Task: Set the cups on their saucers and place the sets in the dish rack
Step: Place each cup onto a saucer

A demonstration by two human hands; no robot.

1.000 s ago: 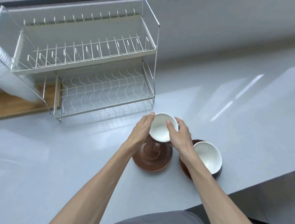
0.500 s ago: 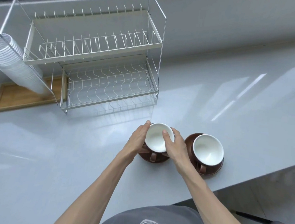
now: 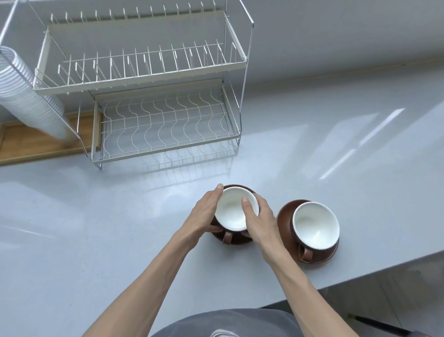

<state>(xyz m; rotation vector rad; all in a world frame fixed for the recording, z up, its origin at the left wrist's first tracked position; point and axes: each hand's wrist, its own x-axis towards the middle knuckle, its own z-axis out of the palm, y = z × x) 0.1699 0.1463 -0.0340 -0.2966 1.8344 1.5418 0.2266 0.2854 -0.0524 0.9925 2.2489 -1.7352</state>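
The cup [image 3: 235, 208], lifted a second ago, now sits on its saucer [image 3: 232, 239]; both hands' fingers [image 3: 245, 201] still clasp it, rack next.

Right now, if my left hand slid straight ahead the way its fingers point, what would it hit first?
Probably the dish rack, around its lower shelf; the left hand has only bare counter ahead before that. Depth is uncertain.

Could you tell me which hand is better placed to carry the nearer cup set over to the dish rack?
Left, probably. The left hand grips the held cup on the side facing the dish rack, which stands ahead to the left. The right hand would reach across.
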